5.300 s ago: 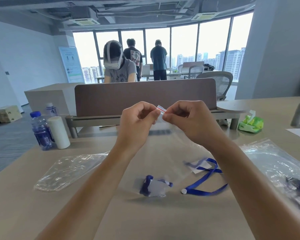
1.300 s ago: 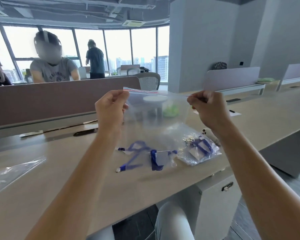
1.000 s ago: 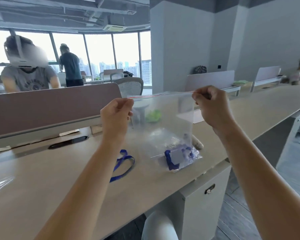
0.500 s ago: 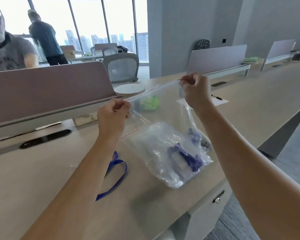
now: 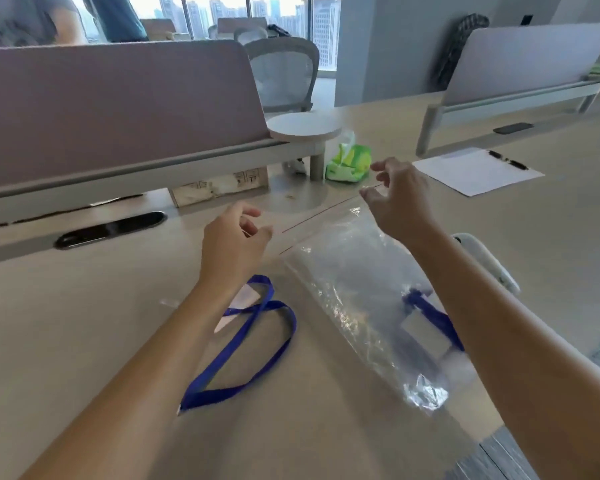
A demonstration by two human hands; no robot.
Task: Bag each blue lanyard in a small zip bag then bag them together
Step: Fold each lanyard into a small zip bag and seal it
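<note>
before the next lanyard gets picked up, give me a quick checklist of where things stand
1. Large zip bag lies on the desk: ok.
2. Bagged lanyard inside it: ok.
3. Its zip strip sealed: cannot tell.
4. Left hand free: ok, fingers loosely curled, holding nothing.
5. Right hand free: cannot tell, fingertips at the bag's top edge.
6. Loose blue lanyard bagged: not ok, it lies bare on the desk.

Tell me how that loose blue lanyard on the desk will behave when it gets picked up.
The blue lanyard will probably go limp: it lies in slack, crossed loops flat on the desk, so it should dangle from wherever it is pinched. It looks like thin ribbon, likely very light. The white piece at its near end may swing and catch on a bag mouth.
</note>
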